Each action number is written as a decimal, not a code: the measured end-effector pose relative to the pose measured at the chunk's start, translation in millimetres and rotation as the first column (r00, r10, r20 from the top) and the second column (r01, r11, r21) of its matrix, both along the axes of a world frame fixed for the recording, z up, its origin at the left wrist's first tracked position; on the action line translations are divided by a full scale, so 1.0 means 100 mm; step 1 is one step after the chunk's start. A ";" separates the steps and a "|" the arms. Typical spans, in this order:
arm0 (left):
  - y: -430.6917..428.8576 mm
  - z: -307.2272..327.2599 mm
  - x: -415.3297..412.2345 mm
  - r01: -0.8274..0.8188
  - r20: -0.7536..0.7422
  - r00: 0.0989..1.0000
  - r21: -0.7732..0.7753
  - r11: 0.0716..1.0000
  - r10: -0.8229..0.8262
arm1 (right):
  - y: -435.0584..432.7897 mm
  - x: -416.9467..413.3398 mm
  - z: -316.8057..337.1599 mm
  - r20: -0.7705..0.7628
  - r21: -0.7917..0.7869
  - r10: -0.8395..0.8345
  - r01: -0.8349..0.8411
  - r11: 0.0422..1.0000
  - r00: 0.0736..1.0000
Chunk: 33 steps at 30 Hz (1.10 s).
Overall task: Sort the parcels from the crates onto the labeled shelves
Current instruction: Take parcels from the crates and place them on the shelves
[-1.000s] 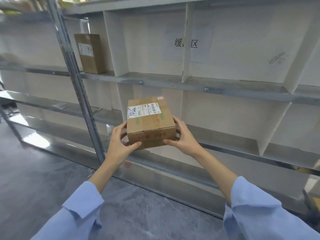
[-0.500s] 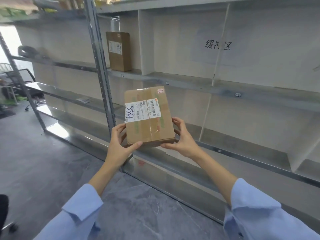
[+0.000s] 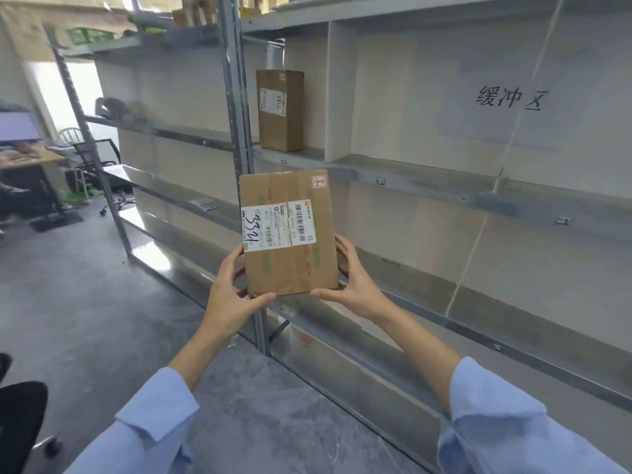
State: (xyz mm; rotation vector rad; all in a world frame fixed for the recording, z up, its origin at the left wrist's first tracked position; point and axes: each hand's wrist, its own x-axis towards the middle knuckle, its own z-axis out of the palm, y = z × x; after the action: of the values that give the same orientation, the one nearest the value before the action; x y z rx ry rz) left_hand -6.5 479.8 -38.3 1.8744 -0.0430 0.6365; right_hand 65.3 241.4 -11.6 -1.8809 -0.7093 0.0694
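Note:
A brown cardboard parcel point(image 3: 287, 241) with a white shipping label and a handwritten number is held up in front of me, its top face tilted toward the camera. My left hand point(image 3: 232, 289) grips its lower left edge, thumb under the bottom corner. My right hand point(image 3: 352, 285) grips the lower right edge the same way. Behind it runs the grey metal shelving point(image 3: 427, 186) with small tags on the shelf edges and white dividers. A second tall brown parcel point(image 3: 279, 109) stands upright on the upper shelf, beside a divider.
A metal upright post point(image 3: 236, 124) stands directly behind the held parcel. A handwritten paper sign point(image 3: 509, 97) hangs on the shelf back at right. At far left are a desk, a monitor point(image 3: 18, 126) and chairs. The grey floor point(image 3: 85, 302) spreads out lower left.
The parcel has been tilted up so its labelled face points at me. My view has swung left along the shelving, bringing the desk area into sight. Both hands keep their grip.

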 end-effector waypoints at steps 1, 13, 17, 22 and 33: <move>0.06 -0.01 0.10 -0.008 0.006 1.000 0.002 1.000 0.008 | 0.08 0.13 -0.01 -0.016 0.013 0.018 -0.018 1.000 1.000; 1.00 0.02 1.31 -0.068 -0.072 0.995 0.000 0.998 0.068 | 1.15 1.70 -0.12 -0.093 0.003 0.079 -0.079 0.997 0.993; 1.29 -0.06 1.60 -0.096 -0.097 0.991 0.005 0.995 0.096 | 1.50 2.04 -0.24 -0.129 0.015 0.095 -0.094 0.995 0.987; 1.61 -0.18 2.03 -0.098 -0.105 0.989 0.018 0.995 0.099 | 1.85 2.51 -0.35 -0.205 0.094 0.112 -0.094 0.991 0.972; 2.62 -0.41 3.36 0.090 -0.222 0.973 0.155 0.984 -0.054 | 2.57 3.54 -0.73 -0.305 0.157 -0.046 0.098 0.983 0.951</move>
State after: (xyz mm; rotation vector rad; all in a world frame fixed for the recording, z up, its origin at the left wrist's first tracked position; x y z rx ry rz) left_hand 329.4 742.1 -79.8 2.0822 -0.0215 0.3840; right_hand 419.7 498.2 -85.1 -1.6822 -0.4228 0.2362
